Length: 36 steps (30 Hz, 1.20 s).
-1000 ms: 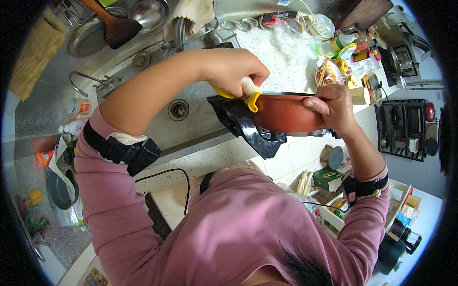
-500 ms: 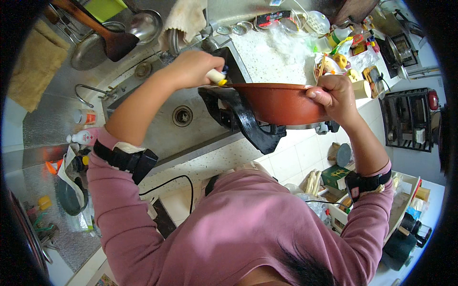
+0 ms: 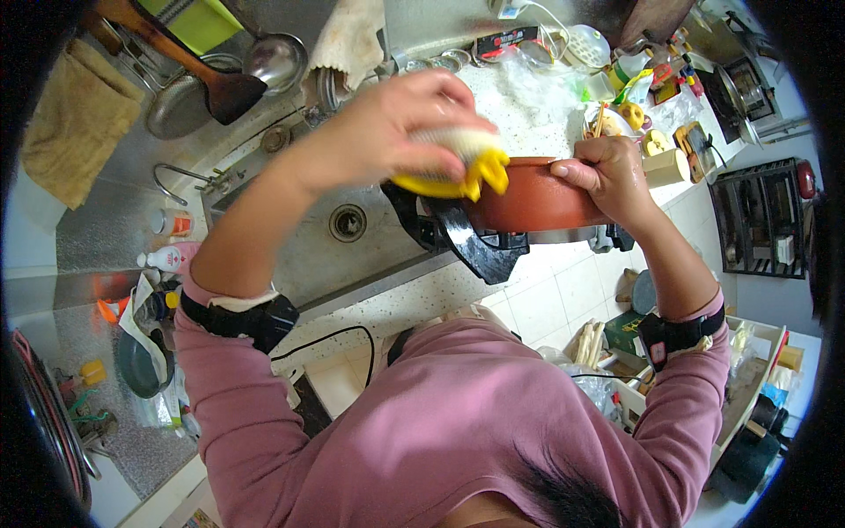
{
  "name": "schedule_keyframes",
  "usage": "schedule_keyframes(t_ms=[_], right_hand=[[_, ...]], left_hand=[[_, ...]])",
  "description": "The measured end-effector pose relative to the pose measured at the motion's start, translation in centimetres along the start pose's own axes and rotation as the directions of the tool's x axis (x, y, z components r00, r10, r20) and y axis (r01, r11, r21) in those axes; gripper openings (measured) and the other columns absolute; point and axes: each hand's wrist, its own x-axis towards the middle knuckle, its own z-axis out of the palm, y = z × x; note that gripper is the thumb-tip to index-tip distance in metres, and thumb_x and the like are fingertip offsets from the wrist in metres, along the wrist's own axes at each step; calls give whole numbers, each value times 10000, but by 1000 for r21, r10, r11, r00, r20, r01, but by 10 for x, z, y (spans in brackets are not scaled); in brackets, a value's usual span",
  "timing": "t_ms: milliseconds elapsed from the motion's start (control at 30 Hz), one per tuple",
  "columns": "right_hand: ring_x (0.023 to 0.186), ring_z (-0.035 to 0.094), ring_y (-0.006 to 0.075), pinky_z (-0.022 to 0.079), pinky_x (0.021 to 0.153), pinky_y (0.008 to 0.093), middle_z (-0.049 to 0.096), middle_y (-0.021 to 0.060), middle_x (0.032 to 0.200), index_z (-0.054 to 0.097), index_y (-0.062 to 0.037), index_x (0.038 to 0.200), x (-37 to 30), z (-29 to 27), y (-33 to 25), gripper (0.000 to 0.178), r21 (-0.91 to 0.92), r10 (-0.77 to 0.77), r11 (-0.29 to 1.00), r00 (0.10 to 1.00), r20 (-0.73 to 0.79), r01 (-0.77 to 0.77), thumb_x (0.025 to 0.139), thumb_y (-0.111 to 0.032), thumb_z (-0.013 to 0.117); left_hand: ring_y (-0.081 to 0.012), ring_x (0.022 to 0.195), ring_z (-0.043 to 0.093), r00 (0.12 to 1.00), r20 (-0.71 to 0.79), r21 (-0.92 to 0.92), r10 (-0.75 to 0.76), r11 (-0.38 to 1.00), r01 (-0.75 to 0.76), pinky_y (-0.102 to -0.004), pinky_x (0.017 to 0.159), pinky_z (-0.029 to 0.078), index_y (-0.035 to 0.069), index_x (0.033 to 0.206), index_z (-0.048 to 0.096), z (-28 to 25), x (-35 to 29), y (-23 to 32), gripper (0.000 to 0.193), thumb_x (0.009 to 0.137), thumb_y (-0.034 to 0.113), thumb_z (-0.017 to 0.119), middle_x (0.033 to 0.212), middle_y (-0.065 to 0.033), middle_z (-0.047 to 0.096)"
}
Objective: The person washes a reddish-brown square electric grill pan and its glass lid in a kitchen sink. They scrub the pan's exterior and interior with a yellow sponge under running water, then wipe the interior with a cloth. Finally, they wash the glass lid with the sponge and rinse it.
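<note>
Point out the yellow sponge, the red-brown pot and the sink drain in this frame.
yellow sponge (image 3: 458, 179): head view, on its yellow edge below the left hand's fingers.
red-brown pot (image 3: 532, 204): head view, on its outer side wall.
sink drain (image 3: 348, 223): head view, on the round strainer in the sink floor.

Glossy red-brown enamelled pot with black plastic handle, yellow spongy scrubber, brushed steel sink, speckled stone countertop, matt cloth towel.
</note>
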Motion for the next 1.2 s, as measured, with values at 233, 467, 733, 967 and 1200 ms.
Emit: schedule_keyframes(t_ms=[233,467,733,967,1200], right_hand=[[422,439,300,384,460,392,466,152,484,583,12,576,-1,0,9,590,-9,83,996,996,-40,-84,817,-523,649],[446,473,322,401,475,397,469,150,486,573,2,553,-3,7,2,592,-41,55,998,998,18,-55,819,-522,643],[471,501,334,412,487,410,492,153,498,586,-14,553,-1,4,1,593,-85,107,990,994,-22,-109,811,-546,631],[532,548,370,443,540,434,552,178,558,626,-11,622,5,14,0,601,-89,185,979,983,-5,-184,827,-575,592],[585,573,395,455,586,453,573,202,597,645,2,654,10,19,4,595,-68,249,966,968,-36,-251,860,-551,569]], left_hand=[[-273,890,637,993,-82,121,-90,988,100,-363,785,499,78,930,648,21,-7,14,229,716,109,723,941,-87,655],[-281,765,600,970,233,386,-64,922,-32,-389,667,453,109,839,607,31,7,14,216,688,196,736,761,-51,603],[-268,728,595,983,-113,416,147,905,-87,-383,640,466,95,796,570,45,8,11,223,641,128,727,746,-54,585],[-262,717,621,809,-551,299,205,954,-39,-359,640,494,69,801,582,55,23,11,224,653,80,750,791,-75,622],[-263,738,641,905,-414,426,-101,856,291,-357,635,495,86,827,617,54,0,-5,226,684,142,782,791,-75,646]])
